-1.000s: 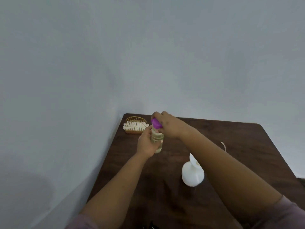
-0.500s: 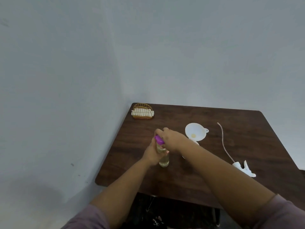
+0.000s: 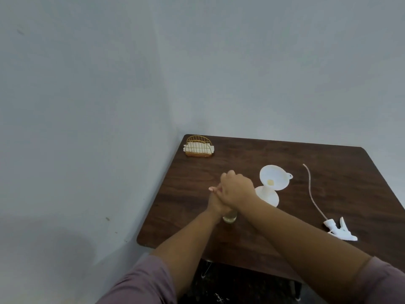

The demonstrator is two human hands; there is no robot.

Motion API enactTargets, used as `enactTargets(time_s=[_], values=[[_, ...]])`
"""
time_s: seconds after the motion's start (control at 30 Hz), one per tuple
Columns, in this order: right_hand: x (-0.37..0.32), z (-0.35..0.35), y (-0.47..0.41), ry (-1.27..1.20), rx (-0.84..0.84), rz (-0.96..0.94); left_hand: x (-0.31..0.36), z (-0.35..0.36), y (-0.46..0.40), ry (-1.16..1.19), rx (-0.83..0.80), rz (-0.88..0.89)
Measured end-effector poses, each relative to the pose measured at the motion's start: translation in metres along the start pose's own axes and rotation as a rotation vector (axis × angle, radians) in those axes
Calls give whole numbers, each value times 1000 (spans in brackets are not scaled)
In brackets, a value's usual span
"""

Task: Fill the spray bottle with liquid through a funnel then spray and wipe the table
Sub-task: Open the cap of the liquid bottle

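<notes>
I see the dark brown wooden table [image 3: 328, 189] filling the lower right of the frame, set into the corner of the pale grey walls [image 3: 109, 84]. At its upper left corner stands the gold wire napkin holder [image 3: 199, 146]. Near the table's middle, my left hand [image 3: 215, 204] and right hand [image 3: 236, 189] meet over the small clear bottle of yellowish liquid [image 3: 230, 217], which stands on the tabletop below them. Just right of the hands, the white plastic funnel [image 3: 274, 177] sits in the white plastic spray bottle [image 3: 268, 197]. Further right lies the white trigger sprayer head [image 3: 339, 231], its thin tube [image 3: 311, 191] running up the frame from it.
</notes>
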State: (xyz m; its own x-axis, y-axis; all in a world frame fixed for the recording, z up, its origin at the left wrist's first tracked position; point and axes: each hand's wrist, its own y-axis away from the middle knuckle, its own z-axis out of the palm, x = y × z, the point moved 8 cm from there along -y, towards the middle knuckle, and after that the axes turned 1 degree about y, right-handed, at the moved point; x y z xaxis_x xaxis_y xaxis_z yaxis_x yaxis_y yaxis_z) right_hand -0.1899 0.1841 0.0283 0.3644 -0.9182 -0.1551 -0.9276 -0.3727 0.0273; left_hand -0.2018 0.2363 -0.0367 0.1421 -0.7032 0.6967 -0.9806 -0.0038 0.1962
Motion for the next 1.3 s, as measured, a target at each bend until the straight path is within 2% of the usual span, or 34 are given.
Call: enactTargets(time_s=[0.1,0.3,0.4,0.6,0.87,0.93,1.0,1.07,1.17,1.3], values=[[2,2,-3,12,14,2,-11,0,-2,112,-20,-53],[3,5,-9,64,-34,-89,-6,5,-14,59,-110,22],[2,5,-9,58,-41,-110,-8,6,-18,128,-160,56],[-9,4,-2,121,-24,-296,-18,9,-17,267,-352,61],[-4,7,11,43,31,-214,-14,14,-21,267,-414,158],[-1,5,15,-5,-12,-179,-20,21,-24,287,-456,150],[-2,0,15,-34,-68,-157,-25,19,-26,337,-419,114],[-4,-15,12,-71,-19,-136,-24,17,-27,340,-379,141],[0,-31,11,-47,52,20,-19,19,-23,348,-405,154],[6,-12,14,-60,-155,218,-24,20,-24,377,-408,110]])
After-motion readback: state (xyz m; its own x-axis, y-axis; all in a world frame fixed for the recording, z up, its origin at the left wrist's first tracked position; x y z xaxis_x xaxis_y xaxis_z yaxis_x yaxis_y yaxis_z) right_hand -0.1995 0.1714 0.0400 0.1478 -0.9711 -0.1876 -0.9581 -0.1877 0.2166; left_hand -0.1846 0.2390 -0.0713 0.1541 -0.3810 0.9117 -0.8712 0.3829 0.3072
